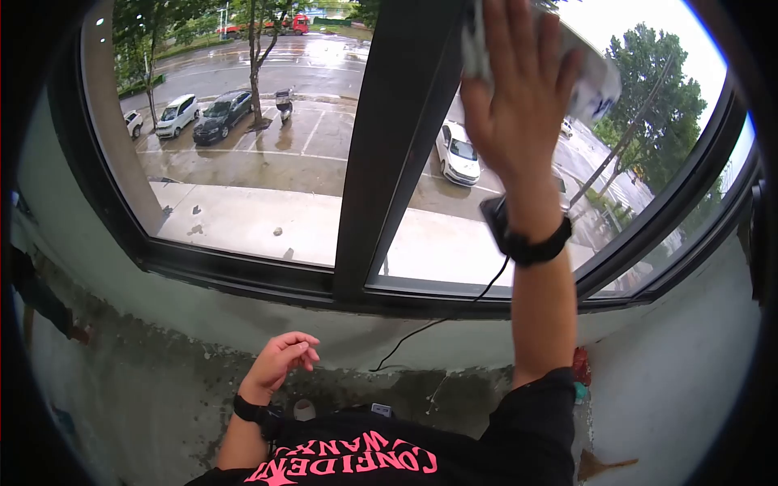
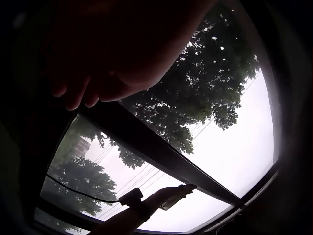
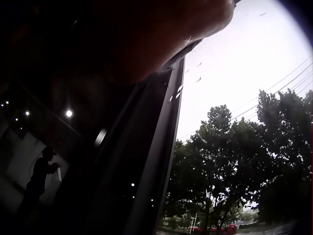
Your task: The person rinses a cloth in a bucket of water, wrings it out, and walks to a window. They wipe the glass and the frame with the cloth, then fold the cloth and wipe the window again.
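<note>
My right hand [image 1: 523,97] is raised with its fingers straight, pressing a white cloth [image 1: 598,85] against the upper part of the right window pane, beside the dark frame post [image 1: 405,121]. In the left wrist view the right hand [image 2: 171,194] reaches up with the cloth under it. My left hand [image 1: 281,362] hangs low in front of the body below the sill, fingers loosely curled with nothing in them; it looms dark in the left wrist view [image 2: 122,54]. The right wrist view shows the right hand [image 3: 161,39] dark and close beside the frame.
A black cable [image 1: 413,330] runs from the right wrist's device down past the window sill [image 1: 243,283]. Another person's arm [image 1: 40,296] shows at the far left. Parked cars and trees stand outside. A brown object [image 1: 604,465] lies on the floor at lower right.
</note>
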`<action>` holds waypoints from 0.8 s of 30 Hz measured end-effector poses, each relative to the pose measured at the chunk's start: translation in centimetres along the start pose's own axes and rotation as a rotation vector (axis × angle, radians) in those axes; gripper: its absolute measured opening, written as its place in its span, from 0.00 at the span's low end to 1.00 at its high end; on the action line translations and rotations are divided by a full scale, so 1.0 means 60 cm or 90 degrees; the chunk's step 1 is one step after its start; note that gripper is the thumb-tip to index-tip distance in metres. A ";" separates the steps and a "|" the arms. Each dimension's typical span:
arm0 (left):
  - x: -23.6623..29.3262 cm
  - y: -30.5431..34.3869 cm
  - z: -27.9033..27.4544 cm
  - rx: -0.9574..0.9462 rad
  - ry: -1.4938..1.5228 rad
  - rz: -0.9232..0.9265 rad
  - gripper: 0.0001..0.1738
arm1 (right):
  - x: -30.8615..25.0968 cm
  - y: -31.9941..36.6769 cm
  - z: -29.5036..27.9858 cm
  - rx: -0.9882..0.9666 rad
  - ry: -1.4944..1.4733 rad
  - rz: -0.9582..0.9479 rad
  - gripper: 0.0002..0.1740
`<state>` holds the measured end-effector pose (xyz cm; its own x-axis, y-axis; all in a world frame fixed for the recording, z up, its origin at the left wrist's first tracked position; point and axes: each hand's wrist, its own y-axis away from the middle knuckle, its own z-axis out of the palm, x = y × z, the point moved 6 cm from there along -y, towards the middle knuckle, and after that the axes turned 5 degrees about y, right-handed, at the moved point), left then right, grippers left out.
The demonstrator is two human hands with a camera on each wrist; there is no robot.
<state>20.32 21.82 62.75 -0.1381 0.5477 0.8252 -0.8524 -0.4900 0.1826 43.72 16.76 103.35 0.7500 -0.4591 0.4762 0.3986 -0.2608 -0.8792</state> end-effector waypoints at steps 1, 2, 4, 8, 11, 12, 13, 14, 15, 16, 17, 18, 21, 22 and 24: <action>-0.004 -0.003 -0.001 0.004 0.003 -0.005 0.13 | -0.013 0.030 0.007 -0.070 -0.013 0.016 0.35; -0.007 -0.006 -0.001 0.001 0.007 -0.004 0.13 | -0.029 0.063 0.010 -0.141 -0.025 0.034 0.38; -0.016 -0.019 -0.001 0.007 0.018 -0.035 0.14 | -0.072 0.137 0.011 -0.196 -0.066 0.045 0.38; -0.029 -0.032 0.006 0.007 0.020 -0.045 0.14 | -0.158 0.295 0.009 -0.280 -0.129 0.054 0.40; -0.041 -0.034 0.011 -0.009 -0.012 -0.061 0.14 | -0.202 0.383 0.004 -0.303 -0.135 0.054 0.40; -0.048 -0.034 0.009 -0.009 -0.011 -0.065 0.14 | -0.210 0.395 0.002 -0.322 -0.139 0.063 0.40; -0.055 -0.032 0.007 -0.009 -0.009 -0.068 0.14 | -0.211 0.402 0.003 -0.341 -0.143 0.071 0.40; -0.058 -0.029 0.006 -0.014 -0.010 -0.064 0.14 | -0.206 0.401 0.004 -0.337 -0.137 0.069 0.40; -0.061 -0.028 0.002 -0.012 -0.009 -0.065 0.14 | -0.199 0.386 0.004 -0.331 -0.146 0.070 0.40; -0.061 -0.026 -0.001 -0.008 -0.009 -0.065 0.14 | -0.192 0.364 0.004 -0.323 -0.155 0.072 0.39; -0.060 -0.024 -0.004 -0.006 -0.008 -0.059 0.14 | -0.172 0.331 0.007 -0.310 -0.150 0.089 0.39; -0.057 -0.022 -0.006 -0.011 -0.011 -0.050 0.14 | -0.145 0.282 0.011 -0.297 -0.146 0.106 0.39; -0.034 -0.007 -0.017 0.052 -0.002 -0.051 0.13 | -0.020 0.041 0.010 -0.126 -0.052 0.070 0.40; -0.029 -0.007 -0.019 0.051 -0.005 -0.048 0.13 | 0.007 -0.018 0.010 -0.079 -0.035 0.039 0.37; -0.021 -0.005 -0.031 0.064 0.008 -0.021 0.13 | 0.083 -0.118 0.049 0.026 0.019 -0.032 0.36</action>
<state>19.83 22.54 60.65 -0.1168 0.5727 0.8114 -0.8015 -0.5368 0.2635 46.19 18.82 111.93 0.7125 -0.4711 0.5200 0.4572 -0.2504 -0.8534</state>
